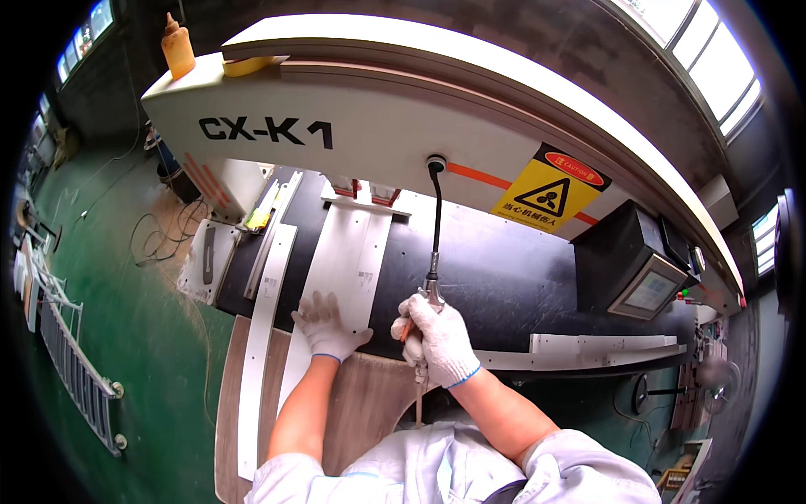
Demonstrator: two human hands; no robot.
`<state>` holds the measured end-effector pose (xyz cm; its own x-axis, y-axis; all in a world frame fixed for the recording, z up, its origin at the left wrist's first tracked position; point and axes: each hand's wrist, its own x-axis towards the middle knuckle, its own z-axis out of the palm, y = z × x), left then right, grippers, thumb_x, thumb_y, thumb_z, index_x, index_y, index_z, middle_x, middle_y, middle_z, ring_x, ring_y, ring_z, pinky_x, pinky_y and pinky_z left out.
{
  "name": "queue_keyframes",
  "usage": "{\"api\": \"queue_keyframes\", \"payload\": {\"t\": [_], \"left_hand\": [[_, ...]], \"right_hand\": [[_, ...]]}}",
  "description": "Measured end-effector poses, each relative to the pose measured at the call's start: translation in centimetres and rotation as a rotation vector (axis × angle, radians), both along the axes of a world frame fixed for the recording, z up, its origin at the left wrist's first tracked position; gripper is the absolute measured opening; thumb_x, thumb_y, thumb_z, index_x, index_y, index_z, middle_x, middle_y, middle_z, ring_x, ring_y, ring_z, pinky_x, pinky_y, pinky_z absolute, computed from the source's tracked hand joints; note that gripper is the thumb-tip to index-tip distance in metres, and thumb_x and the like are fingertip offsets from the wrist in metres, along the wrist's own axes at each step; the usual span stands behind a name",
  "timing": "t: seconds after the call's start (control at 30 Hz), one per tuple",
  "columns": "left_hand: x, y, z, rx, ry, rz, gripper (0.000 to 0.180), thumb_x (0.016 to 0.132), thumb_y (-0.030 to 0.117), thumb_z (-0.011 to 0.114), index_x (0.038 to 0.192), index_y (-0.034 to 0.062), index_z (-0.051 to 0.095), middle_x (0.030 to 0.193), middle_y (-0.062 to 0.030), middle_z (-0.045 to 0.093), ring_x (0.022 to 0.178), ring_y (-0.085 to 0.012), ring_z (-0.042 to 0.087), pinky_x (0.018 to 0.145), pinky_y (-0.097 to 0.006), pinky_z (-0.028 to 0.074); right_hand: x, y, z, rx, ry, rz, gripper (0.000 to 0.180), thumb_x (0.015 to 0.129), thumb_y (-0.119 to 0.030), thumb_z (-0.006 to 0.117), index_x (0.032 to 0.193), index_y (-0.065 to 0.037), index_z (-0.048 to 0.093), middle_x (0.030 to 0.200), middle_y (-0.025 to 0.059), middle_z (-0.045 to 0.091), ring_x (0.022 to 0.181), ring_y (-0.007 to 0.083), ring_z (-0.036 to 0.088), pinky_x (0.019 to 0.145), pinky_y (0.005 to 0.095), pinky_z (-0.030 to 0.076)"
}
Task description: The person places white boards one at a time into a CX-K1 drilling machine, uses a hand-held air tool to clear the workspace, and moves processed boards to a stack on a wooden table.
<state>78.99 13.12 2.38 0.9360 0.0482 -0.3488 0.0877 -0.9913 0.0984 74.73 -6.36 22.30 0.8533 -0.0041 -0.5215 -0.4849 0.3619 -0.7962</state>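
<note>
My left hand point(326, 328), in a white knit glove, lies with its fingers spread on a long white board point(346, 260). The board runs away from me under the machine's beam. My right hand point(442, 340), also gloved, is wrapped round the handle of an air blow gun point(432, 292). From its metal body a long black tube points ahead, overlapping the beam in the view; whether it touches cannot be made out. A pale hose point(419, 403) hangs below the right hand. Left of the board lies a narrow white strip point(267, 323).
A white machine beam point(378, 134) spans the far side above a dark table point(487, 252). At the right stands a control box with a screen point(648, 286); white strips point(588, 346) lie before it. A yellow bottle point(177, 49) tops the beam. Cables point(172, 231) cross the green floor.
</note>
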Motion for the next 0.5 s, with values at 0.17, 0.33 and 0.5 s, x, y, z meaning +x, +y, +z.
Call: {"api": "queue_keyframes", "payload": {"t": [0.17, 0.33, 0.5], "left_hand": [[0.0, -0.3, 1.0, 0.004, 0.051, -0.018, 0.134, 0.077, 0.085, 0.068, 0.176, 0.0101, 0.017, 0.182, -0.0236, 0.005, 0.166, -0.0518, -0.004, 0.13, -0.069, -0.004], [-0.4, 0.0, 1.4, 0.012, 0.078, -0.021, 0.132, 0.079, 0.084, 0.066, 0.176, 0.0096, 0.014, 0.182, -0.0237, 0.003, 0.166, -0.0525, -0.006, 0.13, -0.069, -0.005], [-0.6, -0.4, 0.7, 0.02, 0.01, -0.035, 0.132, 0.08, 0.086, 0.064, 0.176, 0.009, 0.015, 0.182, -0.0237, 0.007, 0.167, -0.049, -0.003, 0.13, -0.07, -0.003]], "right_hand": [[-2.0, -3.1, 0.0, -0.173, 0.001, 0.06, 0.027, 0.109, -0.032, 0.062, 0.104, -0.006, 0.063, 0.078, 0.0106, 0.069, 0.04, 0.0118, 0.046, 0.035, 0.0302, 0.036], [-5.1, -7.8, -0.6, -0.527, 0.089, 0.211, 0.035, 0.105, -0.038, 0.064, 0.092, -0.005, 0.065, 0.073, 0.0058, 0.065, 0.053, 0.0127, 0.055, 0.048, 0.0298, 0.044], [-10.1, -12.6, -3.9, -1.088, 0.105, 1.082, 0.057, 0.102, -0.057, 0.059, 0.111, -0.004, 0.077, 0.101, 0.0264, 0.077, 0.098, 0.0438, 0.074, 0.092, 0.0478, 0.055]]}}
